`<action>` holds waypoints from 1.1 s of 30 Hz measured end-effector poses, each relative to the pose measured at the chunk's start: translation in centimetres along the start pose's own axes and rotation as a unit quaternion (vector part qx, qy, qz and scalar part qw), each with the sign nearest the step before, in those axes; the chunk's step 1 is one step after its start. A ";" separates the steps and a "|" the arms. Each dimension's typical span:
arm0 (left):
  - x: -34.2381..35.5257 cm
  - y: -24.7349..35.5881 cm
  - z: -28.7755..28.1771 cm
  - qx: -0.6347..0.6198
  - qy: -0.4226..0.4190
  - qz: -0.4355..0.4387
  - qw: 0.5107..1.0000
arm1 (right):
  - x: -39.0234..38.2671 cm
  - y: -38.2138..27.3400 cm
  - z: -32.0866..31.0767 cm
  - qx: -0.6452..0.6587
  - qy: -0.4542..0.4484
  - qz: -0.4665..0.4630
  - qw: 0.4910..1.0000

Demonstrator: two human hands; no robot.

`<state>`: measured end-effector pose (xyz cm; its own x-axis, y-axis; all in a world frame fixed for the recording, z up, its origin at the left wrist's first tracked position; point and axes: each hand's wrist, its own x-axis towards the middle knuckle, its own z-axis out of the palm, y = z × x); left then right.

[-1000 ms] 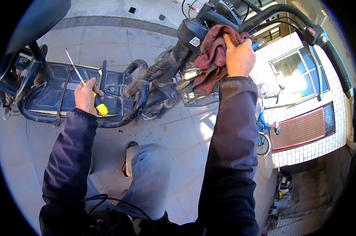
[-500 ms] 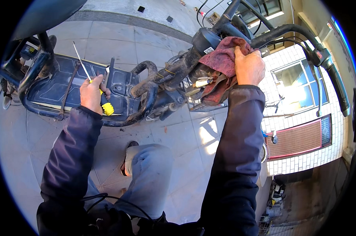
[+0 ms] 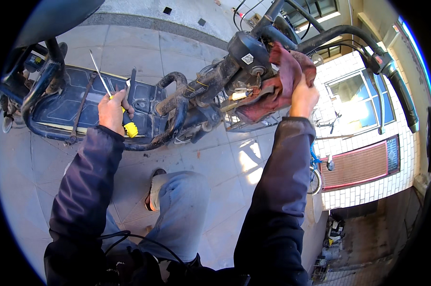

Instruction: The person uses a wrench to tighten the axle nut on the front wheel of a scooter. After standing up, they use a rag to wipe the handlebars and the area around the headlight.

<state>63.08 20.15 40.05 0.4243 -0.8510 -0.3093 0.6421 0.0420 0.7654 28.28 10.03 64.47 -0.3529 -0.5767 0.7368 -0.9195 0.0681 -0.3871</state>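
Rag (image 3: 275,91) sits in your right grip (image 3: 304,99), which is pinched on its right-hand side; one fold stands up beyond your fingers and the rest spreads leftward, beside the bike's column (image 3: 220,76). A key bunch (image 3: 240,95) hangs near its left end. Your left grip (image 3: 111,113), well apart from the cloth, is curled around a screwdriver (image 3: 130,129), its shaft pointing away over the footboard (image 3: 63,97). Left of that hand, a rusty bar (image 3: 83,105) lies across the board.

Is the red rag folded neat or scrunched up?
Scrunched up: the red rag shows loose, uneven creases, bunched at the right hand.
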 end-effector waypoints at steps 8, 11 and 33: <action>0.2 0.4 -0.4 -0.004 -0.013 -0.023 1.000 | -12.7 -2.8 -3.7 0.188 -0.213 -0.109 0.953; 0.2 0.0 -0.8 0.008 -0.036 -0.017 0.999 | -13.7 -4.2 -3.0 0.199 -0.149 -0.144 0.958; -0.3 0.8 -0.8 -0.004 -0.043 -0.029 0.999 | -12.1 -7.9 -9.0 0.267 -0.004 -0.095 0.959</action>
<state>63.95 20.84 40.32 0.3300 -0.8939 -0.3034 0.6697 -0.0049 0.7427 38.25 23.82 63.55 -0.1852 -0.5435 0.8187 -0.7470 -0.4635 -0.4766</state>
